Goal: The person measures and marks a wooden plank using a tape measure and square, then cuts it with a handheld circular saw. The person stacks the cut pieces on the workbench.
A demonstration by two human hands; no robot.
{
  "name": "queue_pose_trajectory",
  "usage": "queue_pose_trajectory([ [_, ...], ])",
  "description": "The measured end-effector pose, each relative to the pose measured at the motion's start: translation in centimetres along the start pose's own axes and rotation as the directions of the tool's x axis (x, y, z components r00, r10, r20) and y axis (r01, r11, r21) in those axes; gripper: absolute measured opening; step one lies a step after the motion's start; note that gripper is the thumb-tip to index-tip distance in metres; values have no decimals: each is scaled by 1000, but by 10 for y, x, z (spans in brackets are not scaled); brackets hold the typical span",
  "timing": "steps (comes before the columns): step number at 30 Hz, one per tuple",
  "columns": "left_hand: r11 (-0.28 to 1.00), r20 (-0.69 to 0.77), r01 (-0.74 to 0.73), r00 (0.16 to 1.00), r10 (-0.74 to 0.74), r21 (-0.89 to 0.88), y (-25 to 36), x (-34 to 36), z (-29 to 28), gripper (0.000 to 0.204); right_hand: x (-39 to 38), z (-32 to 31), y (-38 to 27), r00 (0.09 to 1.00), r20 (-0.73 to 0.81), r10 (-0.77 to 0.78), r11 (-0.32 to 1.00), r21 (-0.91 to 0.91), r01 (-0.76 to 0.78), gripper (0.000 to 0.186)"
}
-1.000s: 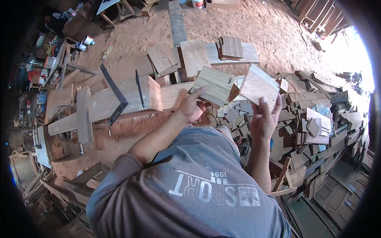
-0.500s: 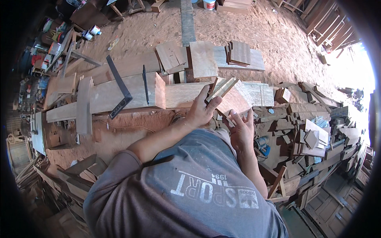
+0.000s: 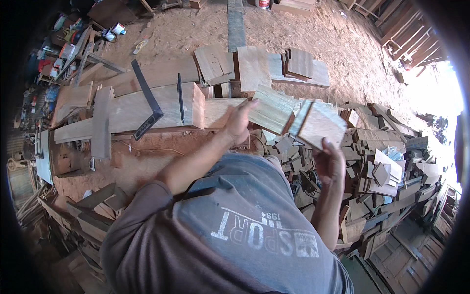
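Note:
My left hand (image 3: 238, 124) is at the left edge of a pale wooden board (image 3: 272, 109), its fingers and thumb closed on that side. My right hand (image 3: 329, 160) grips the lower edge of another wooden board (image 3: 323, 124), thumb on its face. At least one more thin board shows along that board's left side, slightly blurred. The two hands' boards lie close together, tilted, above the long wooden plank (image 3: 223, 110). Whether they touch, I cannot tell.
A black L-shaped square (image 3: 155, 115) and a slim dark tool (image 3: 180, 98) lie on a thick timber block (image 3: 129, 111) to the left. Board stacks (image 3: 213, 63) lie beyond. Many offcuts (image 3: 379, 139) are heaped at the right. A blue-and-white paint can (image 3: 118, 29) stands far left.
The boards, held together edge-on before, are now parted and turned with broad faces showing. My right hand has moved right with its boards; my left has shifted slightly up.

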State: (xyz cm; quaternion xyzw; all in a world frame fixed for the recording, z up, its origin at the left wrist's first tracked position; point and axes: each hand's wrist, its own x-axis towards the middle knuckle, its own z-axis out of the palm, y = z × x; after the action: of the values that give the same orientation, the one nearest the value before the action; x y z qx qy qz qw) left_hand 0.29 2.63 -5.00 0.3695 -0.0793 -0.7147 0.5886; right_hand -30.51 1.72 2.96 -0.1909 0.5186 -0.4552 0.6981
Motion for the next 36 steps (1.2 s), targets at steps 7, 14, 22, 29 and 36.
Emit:
queue_pose_trajectory([
  [7, 897, 191, 300, 908, -373, 325, 44, 16, 2, 53, 28, -19, -110, 854, 520, 37, 800, -528, 286, 59],
  [14, 600, 271, 89, 833, -482, 795, 33, 58, 11, 46, 62, 98, -117, 643, 539, 545, 420, -838, 347, 68],
  [22, 657, 282, 616, 600, -749, 435, 11, 44, -4, 94, 84, 66, -60, 681, 524, 511, 541, -812, 219, 79],
  [29, 763, 440, 610, 637, -632, 212, -6, 9, -21, 85, 68, -17, -31, 847, 496, 190, 914, -404, 31, 81],
  [36, 898, 647, 427, 714, -267, -101, 3, -12, 6, 80, 42, -101, 24, 994, 37, -104, 884, 461, 76, 49],
])
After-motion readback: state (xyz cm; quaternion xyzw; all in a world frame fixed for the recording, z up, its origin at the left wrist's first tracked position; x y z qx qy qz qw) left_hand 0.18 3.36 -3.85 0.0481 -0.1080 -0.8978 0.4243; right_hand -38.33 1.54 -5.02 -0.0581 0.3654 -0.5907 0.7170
